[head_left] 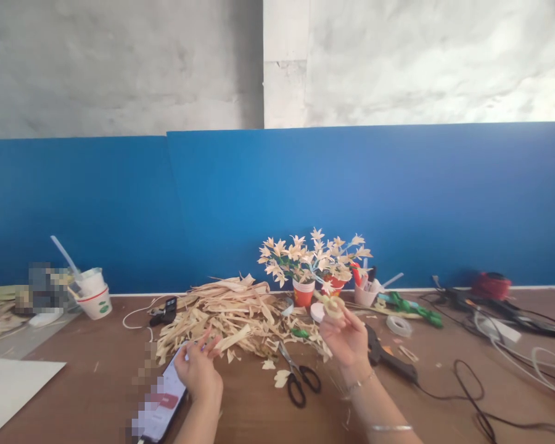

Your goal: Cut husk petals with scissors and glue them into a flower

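Note:
My left hand [197, 365] hovers over the top end of a lit phone [163, 404], its fingers apart and nothing in them. Raised on the right, my right hand [343, 336] pinches a small pale yellow piece [333, 307] between its fingertips. Behind the hands lies a heap of dry, straw-coloured husk strips [226, 311]. Scissors [298, 377] with black handles rest on the brown table between my hands. Pale star-shaped flowers [312, 256] stand in small red and white pots [303, 293] behind my right hand.
A glue gun [395, 364] with a black cable lies right of my right hand. Tape [398, 325], green pieces [411, 307] and tangled cables sit farther right. At the left are a cup with a straw [95, 302] and white paper [16, 394]. A blue panel [213, 203] borders the back.

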Available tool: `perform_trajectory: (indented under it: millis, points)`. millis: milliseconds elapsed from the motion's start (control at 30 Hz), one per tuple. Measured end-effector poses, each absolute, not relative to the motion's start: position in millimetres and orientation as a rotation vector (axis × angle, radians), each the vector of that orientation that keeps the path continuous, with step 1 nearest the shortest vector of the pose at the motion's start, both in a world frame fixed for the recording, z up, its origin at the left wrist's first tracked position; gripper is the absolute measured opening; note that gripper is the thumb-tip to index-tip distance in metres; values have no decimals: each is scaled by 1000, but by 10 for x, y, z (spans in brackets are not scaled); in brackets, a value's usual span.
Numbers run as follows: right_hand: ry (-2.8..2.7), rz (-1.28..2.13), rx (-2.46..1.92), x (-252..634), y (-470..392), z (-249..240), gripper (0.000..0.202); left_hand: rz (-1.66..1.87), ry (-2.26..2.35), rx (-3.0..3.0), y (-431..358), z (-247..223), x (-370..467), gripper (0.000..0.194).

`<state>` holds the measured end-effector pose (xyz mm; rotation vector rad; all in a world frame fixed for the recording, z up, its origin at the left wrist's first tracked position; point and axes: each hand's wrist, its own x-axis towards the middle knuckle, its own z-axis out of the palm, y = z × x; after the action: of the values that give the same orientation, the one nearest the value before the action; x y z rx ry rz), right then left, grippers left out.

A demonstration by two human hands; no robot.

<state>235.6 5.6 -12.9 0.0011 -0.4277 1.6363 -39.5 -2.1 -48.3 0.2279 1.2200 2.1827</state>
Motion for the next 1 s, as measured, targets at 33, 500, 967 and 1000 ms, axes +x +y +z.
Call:
perform_trajectory:
  millis: [33,500,967,1000]
  points:
    - [-469,1617,0,2385,40,-109,11,2179,1210,220,-17,-486,-407,16]
    - [-1497,962,-1172,1515,95,-543,29,1612,864,726,-197,-513,2,34]
    - [-1093,1490,-1000,1391,-31,-454,42,1491,639,473,-235,-503,63,11]
    - [-1095,1490,-1014,1394,-34,-446,41,1490,646,419,-230,-492,49,11]
